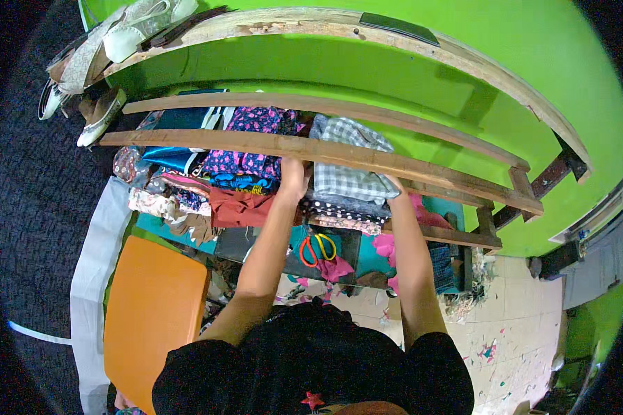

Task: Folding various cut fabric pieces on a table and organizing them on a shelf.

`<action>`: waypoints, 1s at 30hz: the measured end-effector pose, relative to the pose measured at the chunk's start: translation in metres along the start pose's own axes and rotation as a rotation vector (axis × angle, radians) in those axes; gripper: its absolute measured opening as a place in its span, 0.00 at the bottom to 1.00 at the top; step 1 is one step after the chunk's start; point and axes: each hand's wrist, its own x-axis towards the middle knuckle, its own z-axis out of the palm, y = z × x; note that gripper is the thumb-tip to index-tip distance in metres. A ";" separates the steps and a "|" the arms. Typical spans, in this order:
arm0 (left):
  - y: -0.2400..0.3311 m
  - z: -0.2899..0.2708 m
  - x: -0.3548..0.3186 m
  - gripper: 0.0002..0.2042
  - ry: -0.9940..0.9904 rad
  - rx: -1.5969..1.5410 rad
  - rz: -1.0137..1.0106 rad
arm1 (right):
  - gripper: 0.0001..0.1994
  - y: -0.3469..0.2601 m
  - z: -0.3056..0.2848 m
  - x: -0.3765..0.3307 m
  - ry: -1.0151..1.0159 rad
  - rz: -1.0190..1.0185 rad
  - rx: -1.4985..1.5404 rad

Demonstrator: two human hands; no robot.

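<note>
Up on the shelf, both hands reach into the stacks of folded cloth. The left hand [294, 178] sits at the left side of the checked cloth [346, 155], right by the shelf's front board [422, 168]. Its fingers go in behind the board, so I cannot tell if they are closed on anything. The right hand [396, 187] is at the right side of the same pile. It is mostly hidden too, but it seems to press on the pile's edge.

The checked cloth lies on top of a dotted cloth [342, 209]. Just left of the left hand is a dark cloth with pink flowers [253, 142]. Under that one lies a red cloth [241, 207].

Lower down, two scissors [318, 247] lie on a dark table, between the two arms. One has red handles and one has yellow. An orange seat [156, 311] is at the lower left. White shoes [135, 28] rest on the top shelf, far from the hands. Bits of cloth are scattered on the floor [512, 325].
</note>
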 end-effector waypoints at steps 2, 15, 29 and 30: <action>-0.001 -0.009 0.017 0.12 -0.089 0.245 0.026 | 0.20 0.003 0.002 0.004 0.008 -0.027 -0.055; 0.017 -0.022 0.051 0.05 -0.214 1.064 0.961 | 0.22 0.010 0.019 0.021 0.106 -0.215 -0.186; 0.016 0.010 0.038 0.18 -0.571 1.634 1.189 | 0.11 -0.037 0.028 0.002 0.066 -0.851 -0.840; 0.013 0.007 0.039 0.18 -0.568 1.638 1.186 | 0.11 -0.037 0.029 0.005 0.061 -0.850 -0.837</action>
